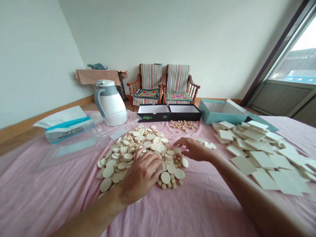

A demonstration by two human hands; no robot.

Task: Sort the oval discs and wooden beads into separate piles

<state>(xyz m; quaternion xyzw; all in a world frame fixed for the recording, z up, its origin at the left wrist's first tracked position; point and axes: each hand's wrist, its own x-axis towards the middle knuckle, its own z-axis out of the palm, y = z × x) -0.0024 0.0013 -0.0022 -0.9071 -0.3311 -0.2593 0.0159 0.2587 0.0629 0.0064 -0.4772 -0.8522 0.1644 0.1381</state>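
Note:
A heap of pale round wooden discs (pixel 128 157) lies on the pink cloth in front of me, with small wooden cubes (pixel 174 181) mixed in. My left hand (pixel 142 171) rests palm down on the heap, its fingers apart and slightly bent. What lies under its palm is hidden. At the heap's right edge hovers my right hand (pixel 191 148), fingers stretched towards the discs and nothing visible in them. Just beyond it, a few white discs (pixel 209 145) lie apart. Farther back there is a group of small wooden pieces (pixel 184 125).
Square white tiles (pixel 261 148) are piled at the right, before a teal box (pixel 222 113). Two black boxes (pixel 154 113) stand at the back. On the left are a white jug (pixel 112 105), a clear plastic tray (pixel 74 148) and a tissue pack (pixel 66 128).

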